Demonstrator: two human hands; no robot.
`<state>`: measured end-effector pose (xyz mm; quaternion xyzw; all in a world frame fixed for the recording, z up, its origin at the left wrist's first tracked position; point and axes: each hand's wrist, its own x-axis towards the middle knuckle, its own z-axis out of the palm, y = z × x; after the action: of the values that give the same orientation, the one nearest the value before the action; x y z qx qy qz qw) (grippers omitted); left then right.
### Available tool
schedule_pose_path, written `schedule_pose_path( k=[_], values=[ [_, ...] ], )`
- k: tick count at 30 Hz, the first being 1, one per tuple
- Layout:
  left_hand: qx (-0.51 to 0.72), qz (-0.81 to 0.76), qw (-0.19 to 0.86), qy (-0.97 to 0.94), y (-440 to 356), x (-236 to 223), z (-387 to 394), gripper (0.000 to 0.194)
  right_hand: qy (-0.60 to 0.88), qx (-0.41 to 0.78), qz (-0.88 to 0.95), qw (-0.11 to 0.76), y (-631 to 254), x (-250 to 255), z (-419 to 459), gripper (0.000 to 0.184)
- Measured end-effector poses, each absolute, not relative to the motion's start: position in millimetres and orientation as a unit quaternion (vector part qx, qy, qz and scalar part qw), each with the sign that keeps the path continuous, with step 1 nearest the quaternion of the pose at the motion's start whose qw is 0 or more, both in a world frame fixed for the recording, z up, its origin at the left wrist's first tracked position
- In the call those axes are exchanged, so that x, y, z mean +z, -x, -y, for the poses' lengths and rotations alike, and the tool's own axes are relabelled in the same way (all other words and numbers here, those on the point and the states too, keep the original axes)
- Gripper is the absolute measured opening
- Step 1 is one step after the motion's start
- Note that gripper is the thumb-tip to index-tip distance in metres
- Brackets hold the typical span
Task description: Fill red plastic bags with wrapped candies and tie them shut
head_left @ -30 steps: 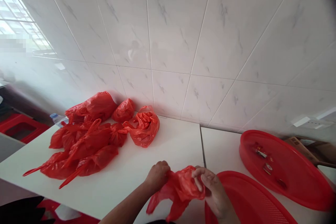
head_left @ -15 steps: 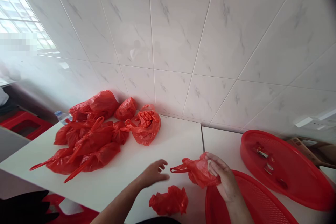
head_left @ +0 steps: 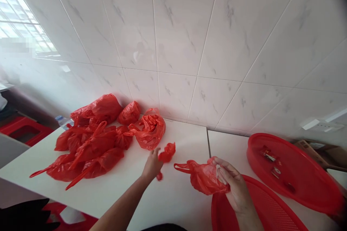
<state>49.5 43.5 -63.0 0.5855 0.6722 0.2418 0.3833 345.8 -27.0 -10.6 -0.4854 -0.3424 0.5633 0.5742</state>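
Red plastic bag (head_left: 201, 177) between both hands (head_left: 235, 187)

Bright daylight fr. window (head_left: 24, 18), soft shadows, edges warped, top-rt corner dark.

The left hand (head_left: 152, 166) covers the middle of a crumpled red plastic bag (head_left: 167, 152); the right hand (head_left: 235, 187) hides the end of a second red plastic bag (head_left: 202, 177). Small packets (head_left: 269, 156) in a round red plastic tray (head_left: 298, 187) are too small to read. A clear plastic bottle (head_left: 61, 122) is mostly hidden behind piled red plastic bags (head_left: 94, 140). A red plastic mesh basket (head_left: 230, 209) is cut off by the bottom edge. A brown cardboard box (head_left: 311, 150) is partly behind the tray. The frosted window (head_left: 24, 18) has a blurred patch (head_left: 16, 45).
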Motion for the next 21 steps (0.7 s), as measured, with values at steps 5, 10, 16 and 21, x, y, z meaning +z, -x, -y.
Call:
schedule_pose_path(
  k=[5,10,16,21],
  values=[
    [0.353,-0.518,0.196,-0.754,-87,-24,-30,0.041,0.468,0.589,0.368,0.546,-330,-9,27,0.034],
    [0.244,-0.547,0.341,-0.725,-122,-54,-12,0.069,0.450,0.614,0.390,0.518,-314,-6,32,0.032],
    [0.187,-0.639,0.480,-0.571,-88,-91,-26,0.010,0.586,0.481,0.393,0.521,-350,-22,23,0.035],
    [0.234,-0.642,0.537,-0.495,-82,-91,-24,0.008,0.665,0.211,0.536,0.475,-328,-23,25,0.021]
  ],
)
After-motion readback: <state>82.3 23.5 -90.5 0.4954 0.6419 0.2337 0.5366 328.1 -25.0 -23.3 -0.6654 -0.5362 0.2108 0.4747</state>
